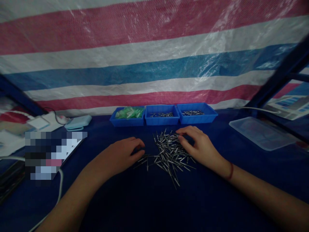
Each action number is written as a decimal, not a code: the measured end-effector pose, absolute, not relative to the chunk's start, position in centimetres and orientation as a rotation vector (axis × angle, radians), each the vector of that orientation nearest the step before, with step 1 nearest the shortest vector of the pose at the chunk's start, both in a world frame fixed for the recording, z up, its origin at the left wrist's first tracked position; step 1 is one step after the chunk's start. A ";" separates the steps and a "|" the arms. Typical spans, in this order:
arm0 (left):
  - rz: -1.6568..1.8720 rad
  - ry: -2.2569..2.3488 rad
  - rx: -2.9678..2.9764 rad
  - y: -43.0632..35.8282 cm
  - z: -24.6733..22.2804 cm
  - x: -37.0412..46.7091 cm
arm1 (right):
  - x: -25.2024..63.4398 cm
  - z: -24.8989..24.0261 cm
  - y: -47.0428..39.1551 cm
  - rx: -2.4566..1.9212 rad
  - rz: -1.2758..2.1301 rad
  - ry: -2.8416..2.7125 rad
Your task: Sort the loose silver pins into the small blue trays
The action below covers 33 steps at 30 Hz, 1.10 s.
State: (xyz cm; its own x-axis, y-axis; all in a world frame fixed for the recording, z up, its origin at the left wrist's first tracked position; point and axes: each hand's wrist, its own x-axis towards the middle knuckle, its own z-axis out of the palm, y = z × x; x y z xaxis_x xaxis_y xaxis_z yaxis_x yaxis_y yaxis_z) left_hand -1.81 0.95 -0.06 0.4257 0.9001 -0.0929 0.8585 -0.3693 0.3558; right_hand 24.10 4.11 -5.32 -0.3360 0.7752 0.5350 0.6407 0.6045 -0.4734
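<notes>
A loose pile of metal pins (pixel 169 151) was apparently being picked through on the surface (pixel 120 203) between the left hand (pixel 122 156) and the right hand (pixel 202 146), their fingers (pixel 138 141) slightly parted, no held pin discernible in dim light, and a tighter pinch seemed called for.

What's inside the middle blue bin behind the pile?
Slim metal pins lie loose in the middle blue bin, mostly toward its right side. Its front wall hides the lowest part inside, and anything beneath the top pins is covered.
</notes>
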 end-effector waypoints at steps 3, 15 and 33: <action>0.055 1.476 2.291 0.9 -0.6 -2.6 | 23.8 -5.3 3.8 -1.103 0.264 -2.088; 0.030 1.467 2.376 1.2 -1.6 -0.6 | 23.4 -5.3 3.2 -1.104 0.321 -2.093; 0.515 1.044 1.854 -1.0 -0.7 3.3 | 21.9 -3.5 0.2 -0.691 0.571 -1.934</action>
State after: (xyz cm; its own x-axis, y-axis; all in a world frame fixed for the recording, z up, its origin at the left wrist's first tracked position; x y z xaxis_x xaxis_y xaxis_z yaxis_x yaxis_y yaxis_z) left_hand 3.27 -0.99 -0.74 0.5534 0.8296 -0.0742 0.4464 -0.2201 0.8673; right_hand 21.89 0.17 -3.48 -0.3708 0.6773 0.6355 0.2234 0.7292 -0.6468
